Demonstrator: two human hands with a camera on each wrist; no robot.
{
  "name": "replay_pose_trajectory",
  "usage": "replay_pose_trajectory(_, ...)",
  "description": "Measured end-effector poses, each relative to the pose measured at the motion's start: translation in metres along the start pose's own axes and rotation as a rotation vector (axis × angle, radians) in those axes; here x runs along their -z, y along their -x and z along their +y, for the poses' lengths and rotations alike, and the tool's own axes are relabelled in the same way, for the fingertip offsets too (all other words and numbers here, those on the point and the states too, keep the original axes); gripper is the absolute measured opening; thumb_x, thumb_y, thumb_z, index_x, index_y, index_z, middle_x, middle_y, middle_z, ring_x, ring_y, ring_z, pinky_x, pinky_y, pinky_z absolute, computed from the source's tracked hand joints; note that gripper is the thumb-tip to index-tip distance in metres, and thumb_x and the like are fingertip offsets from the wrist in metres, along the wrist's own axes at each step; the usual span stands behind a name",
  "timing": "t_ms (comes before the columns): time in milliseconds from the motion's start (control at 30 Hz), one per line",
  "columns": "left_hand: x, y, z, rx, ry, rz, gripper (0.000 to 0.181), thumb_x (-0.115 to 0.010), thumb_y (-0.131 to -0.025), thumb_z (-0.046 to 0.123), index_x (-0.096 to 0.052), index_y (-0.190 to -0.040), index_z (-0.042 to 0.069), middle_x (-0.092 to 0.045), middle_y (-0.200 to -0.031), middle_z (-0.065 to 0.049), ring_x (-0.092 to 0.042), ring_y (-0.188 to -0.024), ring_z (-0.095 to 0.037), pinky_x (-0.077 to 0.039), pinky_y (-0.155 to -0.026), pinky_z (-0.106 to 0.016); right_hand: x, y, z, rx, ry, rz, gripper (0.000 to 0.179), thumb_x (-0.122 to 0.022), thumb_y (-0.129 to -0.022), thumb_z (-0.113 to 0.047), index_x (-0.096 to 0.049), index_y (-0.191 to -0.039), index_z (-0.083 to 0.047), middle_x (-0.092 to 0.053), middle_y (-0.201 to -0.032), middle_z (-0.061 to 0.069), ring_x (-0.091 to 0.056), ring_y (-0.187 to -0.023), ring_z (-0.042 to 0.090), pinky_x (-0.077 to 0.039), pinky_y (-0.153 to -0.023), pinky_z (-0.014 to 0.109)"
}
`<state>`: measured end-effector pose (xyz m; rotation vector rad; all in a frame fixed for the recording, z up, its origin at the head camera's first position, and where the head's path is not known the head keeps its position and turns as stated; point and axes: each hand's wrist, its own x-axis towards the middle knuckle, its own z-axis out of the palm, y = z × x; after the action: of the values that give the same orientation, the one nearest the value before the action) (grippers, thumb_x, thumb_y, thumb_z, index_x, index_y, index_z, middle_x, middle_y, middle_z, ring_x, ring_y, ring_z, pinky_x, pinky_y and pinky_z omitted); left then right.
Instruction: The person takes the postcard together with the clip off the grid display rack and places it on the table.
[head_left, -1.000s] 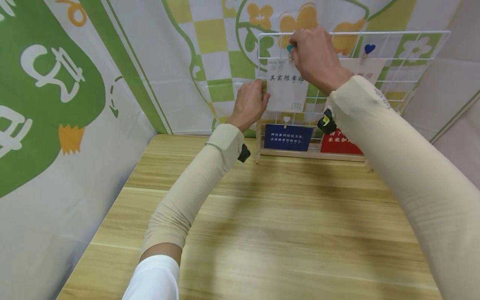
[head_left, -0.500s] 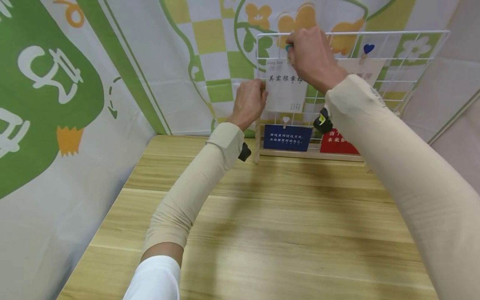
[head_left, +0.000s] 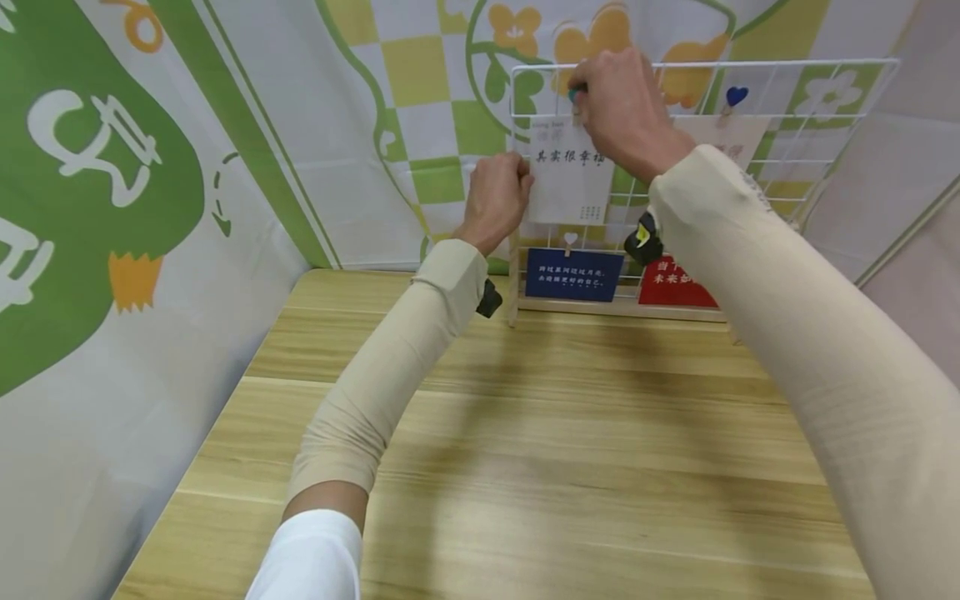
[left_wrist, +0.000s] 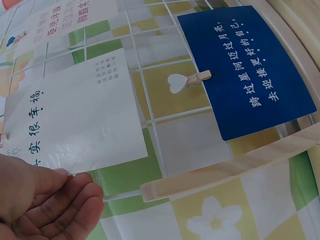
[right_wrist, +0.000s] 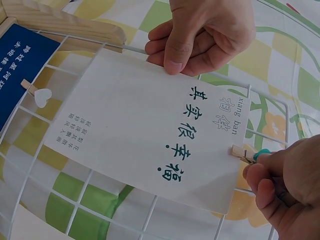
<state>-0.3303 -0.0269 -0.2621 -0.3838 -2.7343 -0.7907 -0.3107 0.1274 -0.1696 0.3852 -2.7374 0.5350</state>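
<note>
Against the white wire grid (head_left: 780, 62) lies a white card (head_left: 566, 196) with dark green writing. At the card's side edge my left hand (head_left: 495, 200) pinches it, the thumb on its front face in the right wrist view. My right hand (head_left: 622, 108) pinches a small wooden clothespin (right_wrist: 242, 153) with a teal heart, which sits over the card's top edge. Most of the teal heart is hidden by the fingers. Whether the pin also bites the grid wire, I cannot tell.
Lower on the grid hang a blue card (head_left: 574, 275), under a white-heart clothespin (left_wrist: 187, 83), and a red card (head_left: 678, 282). A dark blue heart clothespin (head_left: 736, 97) holds another pale card at right. The rack's wooden base stands on the wooden table (head_left: 525, 467).
Both hands stay nearly where they were, with the card and clothespin in their grip. The whole head view shifts very slightly left.
</note>
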Motion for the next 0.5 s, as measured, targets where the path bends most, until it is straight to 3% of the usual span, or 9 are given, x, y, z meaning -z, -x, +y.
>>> replay_pose_trajectory(267,0.0014,-0.0004,-0.0018,-0.028,-0.016,0.017,0.021,-0.057,-0.1,0.015,-0.071,-0.11,0.003,-0.074,-0.108,-0.011,-0.07,-0.091,-0.02,-0.057,-0.079,-0.026,0.0033,-0.0009,-0.0016,-0.009,0.0,0.004,0.032,-0.044,-0.104,-0.012,-0.063,-0.13,-0.007,-0.064,-0.13,0.018,-0.067,-0.11,0.033,-0.057,-0.092,0.04)
replay_pose_trajectory(500,0.0014,-0.0012,-0.0016,-0.024,-0.008,0.013,0.021,-0.058,-0.099,0.015,-0.071,-0.11,0.003,-0.074,-0.108,-0.011,-0.07,-0.091,-0.02,-0.057,-0.077,-0.025,0.0062,-0.0011,-0.0029,-0.069,-0.005,-0.012,0.031,-0.047,-0.103,-0.012,-0.063,-0.13,-0.008,-0.063,-0.132,0.016,-0.065,-0.114,0.03,-0.056,-0.094,0.038)
